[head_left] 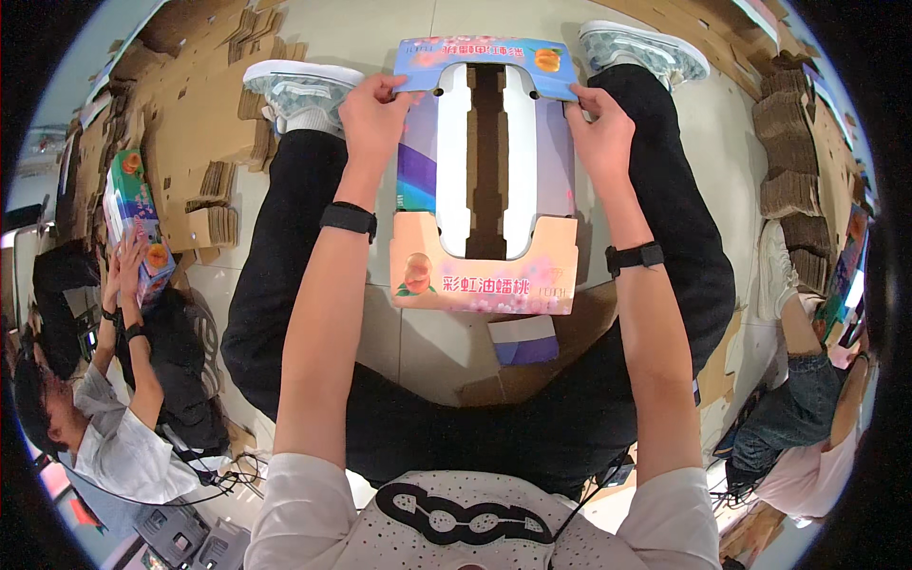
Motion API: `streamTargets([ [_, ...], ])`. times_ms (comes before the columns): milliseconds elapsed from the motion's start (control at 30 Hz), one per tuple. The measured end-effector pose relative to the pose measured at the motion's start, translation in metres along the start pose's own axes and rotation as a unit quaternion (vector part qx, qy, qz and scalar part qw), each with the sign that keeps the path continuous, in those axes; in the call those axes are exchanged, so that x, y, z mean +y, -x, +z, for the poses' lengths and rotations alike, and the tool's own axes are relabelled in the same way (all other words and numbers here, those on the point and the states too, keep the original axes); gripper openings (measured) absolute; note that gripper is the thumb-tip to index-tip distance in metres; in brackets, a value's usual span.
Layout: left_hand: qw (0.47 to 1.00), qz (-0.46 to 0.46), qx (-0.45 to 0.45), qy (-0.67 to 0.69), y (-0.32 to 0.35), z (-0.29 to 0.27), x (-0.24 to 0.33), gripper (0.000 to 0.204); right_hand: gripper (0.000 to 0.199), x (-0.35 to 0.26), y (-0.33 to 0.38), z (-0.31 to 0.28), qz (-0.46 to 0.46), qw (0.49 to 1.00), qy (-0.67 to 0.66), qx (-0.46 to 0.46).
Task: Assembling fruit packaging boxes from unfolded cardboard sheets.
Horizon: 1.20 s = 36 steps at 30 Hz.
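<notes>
While hands grip it, the carton's (486, 180) underside stays hidden.

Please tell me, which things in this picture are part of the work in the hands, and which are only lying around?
In hand:
- printed carton, gripped at its far flap
- left hand
- right hand

Lying about:
- flat brown cardboard sheets
- stacks of cardboard pieces
- small purple and white box on the floor
- a co-worker's carton

I see a pale tiled floor (380, 28) under everything. Flat brown cardboard sheets (190, 114) cover it from nine to eleven o'clock, folded cardboard stacks (793, 171) sit at two to three o'clock, and my grey sneakers (299, 90) rest at twelve.
</notes>
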<state>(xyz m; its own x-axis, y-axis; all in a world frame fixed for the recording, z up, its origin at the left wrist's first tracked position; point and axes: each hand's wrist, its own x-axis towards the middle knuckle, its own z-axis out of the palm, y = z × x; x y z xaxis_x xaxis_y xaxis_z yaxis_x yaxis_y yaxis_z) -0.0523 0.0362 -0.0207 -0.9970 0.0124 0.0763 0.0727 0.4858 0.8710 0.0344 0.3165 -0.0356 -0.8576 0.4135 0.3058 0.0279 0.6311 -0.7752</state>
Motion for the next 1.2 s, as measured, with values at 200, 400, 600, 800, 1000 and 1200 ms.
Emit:
streamTargets([
  [200,0.999,0.038,-0.024,0.025,0.001,-0.008,-0.014,0.026,0.025,0.007,0.005,0.001,0.022,0.999,-0.012,-0.036],
  [400,0.997,0.058,-0.051,0.03,0.007,-0.012,-0.029,0.029,0.027,0.01,0.008,0.001,-0.025,0.998,-0.045,-0.04],
  [600,0.994,0.092,-0.054,0.006,0.01,-0.011,-0.025,0.03,0.028,0.015,0.012,0.003,-0.043,0.998,-0.01,-0.053],
  [800,0.993,0.104,-0.057,-0.018,0.009,-0.013,-0.024,0.028,0.026,0.007,0.013,0.002,-0.024,0.998,-0.019,-0.056],
  [1000,0.995,0.087,-0.028,-0.043,0.004,-0.007,-0.033,0.026,0.025,0.007,0.011,0.005,-0.007,0.998,-0.042,-0.049],
  [1200,0.997,0.017,-0.066,0.023,0.005,-0.009,-0.039,0.027,0.024,0.016,0.011,0.008,-0.037,0.998,-0.027,-0.035],
])
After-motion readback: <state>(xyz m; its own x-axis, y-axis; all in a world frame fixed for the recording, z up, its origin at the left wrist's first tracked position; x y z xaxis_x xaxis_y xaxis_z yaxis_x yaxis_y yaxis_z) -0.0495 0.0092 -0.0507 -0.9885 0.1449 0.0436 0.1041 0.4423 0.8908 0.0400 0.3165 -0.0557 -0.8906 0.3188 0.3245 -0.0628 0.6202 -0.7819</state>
